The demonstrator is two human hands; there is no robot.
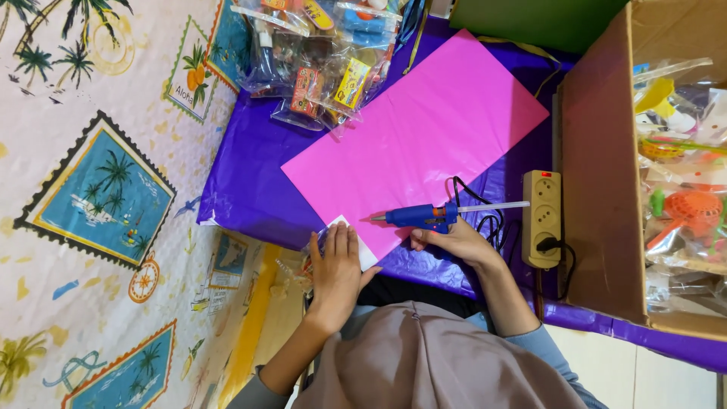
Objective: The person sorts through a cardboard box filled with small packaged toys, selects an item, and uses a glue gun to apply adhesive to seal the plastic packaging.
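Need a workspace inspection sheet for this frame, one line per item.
Surface: purple sheet spread over a palm-print cloth.
Job's things: pink paper, near corner folded white; blue glue gun with its stick.
Clutter: bagged toys; cardboard box holding more.
Grips: left hand flat on the fold; right hand on the glue gun.
Cables: black cord beside the power strip.
Surroundings: green board.

Floor was covered by a cream mat (91, 113) printed with palm-tree stamp motifs, a purple plastic sheet (242, 182) lay over it, an open cardboard box (598, 189) of bagged toys stood at right beside a beige power strip (542, 216), green board (538, 19) at top, light even.
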